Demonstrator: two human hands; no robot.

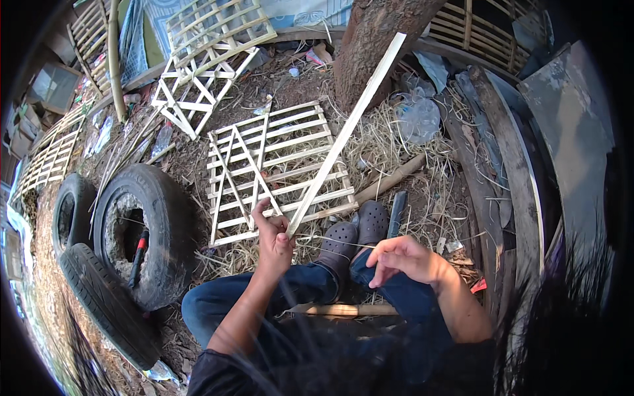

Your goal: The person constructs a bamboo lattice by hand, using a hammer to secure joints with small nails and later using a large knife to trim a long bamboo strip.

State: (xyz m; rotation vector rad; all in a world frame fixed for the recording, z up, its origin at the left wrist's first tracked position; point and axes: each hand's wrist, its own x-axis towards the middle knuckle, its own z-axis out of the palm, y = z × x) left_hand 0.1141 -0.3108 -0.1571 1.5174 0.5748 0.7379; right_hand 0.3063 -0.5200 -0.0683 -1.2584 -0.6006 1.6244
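My left hand point(272, 241) grips the lower end of a long pale bamboo strip point(350, 129), its index finger raised. The strip slants up and right toward the tree trunk. My right hand point(408, 259) is held to the right with curled fingers. A thin pale strand point(330, 243) runs from the left hand to the right fingertips, which seem to pinch it. Beyond the left hand, a bamboo lattice panel point(277, 152) of parallel slats with slanting crosspieces lies on the ground, partly behind the strip.
Old tyres point(155, 231) stand at left, one holding a red-and-black handle point(140, 257). More lattice frames point(198, 86) lie at the back near the tree trunk point(370, 53). Weathered planks point(515, 165) line the right. Bamboo shavings point(383, 138) and a pole point(389, 179) lie beyond my shoes point(339, 244).
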